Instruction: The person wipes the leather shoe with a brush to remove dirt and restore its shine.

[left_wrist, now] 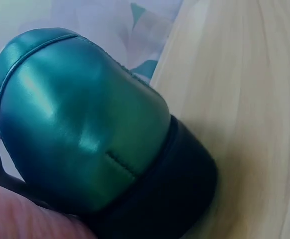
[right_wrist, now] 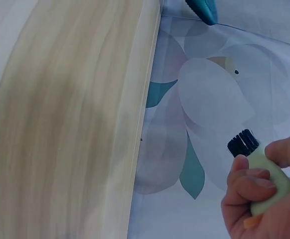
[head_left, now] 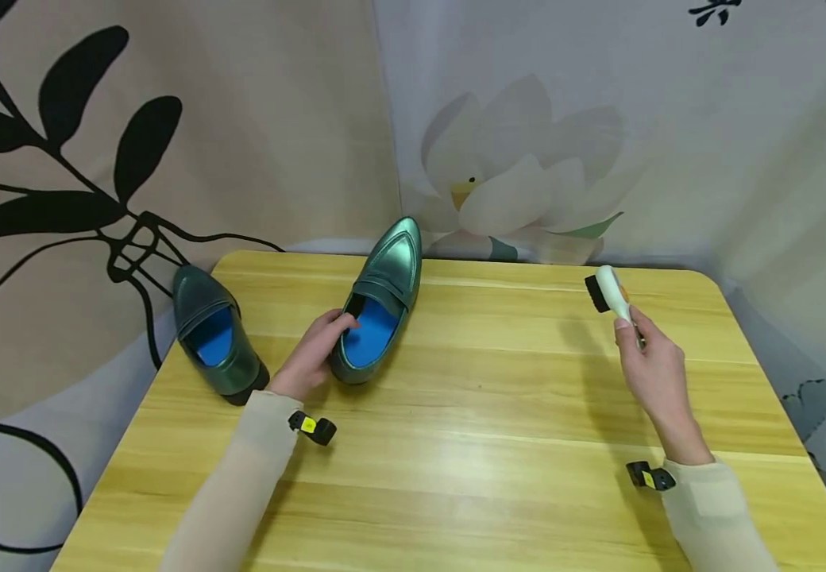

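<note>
A metallic green loafer (head_left: 393,270) with a blue insole is gripped by my left hand (head_left: 310,357) at the left side of its opening. Its toe points away from me. The left wrist view shows the loafer's rounded back (left_wrist: 80,114) and black heel (left_wrist: 160,184) close up; whether the heel touches the table cannot be told. My right hand (head_left: 654,369) holds a small brush (head_left: 609,287) with a pale handle and black bristles, raised at the right and apart from the loafer. A matching loafer (head_left: 241,369) stands at the table's left edge, beside my left forearm.
The light wooden table (head_left: 484,445) has rounded far corners. Behind it hangs a pale curtain (head_left: 299,119) printed with black leaves and a white flower. Each sleeve cuff has a small black device (head_left: 313,427) beside it.
</note>
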`<state>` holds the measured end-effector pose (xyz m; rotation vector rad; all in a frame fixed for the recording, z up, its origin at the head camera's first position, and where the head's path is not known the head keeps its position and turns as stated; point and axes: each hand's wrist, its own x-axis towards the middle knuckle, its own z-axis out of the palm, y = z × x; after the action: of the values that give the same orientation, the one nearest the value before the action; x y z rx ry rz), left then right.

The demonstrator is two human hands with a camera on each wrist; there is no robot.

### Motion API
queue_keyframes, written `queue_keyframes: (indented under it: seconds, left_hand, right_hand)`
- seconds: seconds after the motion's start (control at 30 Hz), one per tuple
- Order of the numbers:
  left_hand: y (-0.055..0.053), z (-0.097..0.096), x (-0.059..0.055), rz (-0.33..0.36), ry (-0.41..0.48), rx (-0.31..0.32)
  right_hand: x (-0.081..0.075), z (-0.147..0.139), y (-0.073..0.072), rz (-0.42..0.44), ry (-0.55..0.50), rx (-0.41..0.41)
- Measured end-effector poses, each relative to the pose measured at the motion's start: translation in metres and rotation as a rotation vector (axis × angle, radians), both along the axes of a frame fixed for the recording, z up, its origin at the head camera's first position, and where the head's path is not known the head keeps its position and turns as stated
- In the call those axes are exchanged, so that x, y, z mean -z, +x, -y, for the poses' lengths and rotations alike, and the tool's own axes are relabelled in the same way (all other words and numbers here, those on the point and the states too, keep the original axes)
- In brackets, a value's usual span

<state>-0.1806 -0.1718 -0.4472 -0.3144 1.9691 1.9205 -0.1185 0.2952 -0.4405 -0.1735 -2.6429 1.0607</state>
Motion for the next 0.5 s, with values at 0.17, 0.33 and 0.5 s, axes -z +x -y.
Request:
queue_keyframes:
  seconds: [0.17,0.33,0.5]
  left_hand:
    - [-0.001,0.005,0.003,0.055,-0.002,0.002]
    - [-0.003,0.015,0.004,0.111,-0.024,0.032]
    - [-0.01,0.029,-0.004,0.109,-0.179,0.141]
  right_hand:
    - [0.002,0.003,0.0,0.009,-0.009,-0.018]
    - [0.003,0.003,-0.001,-0.001,-0.015,-0.019]
    - [0.004,0.003,-0.002,-0.004,-0.007,-0.021]
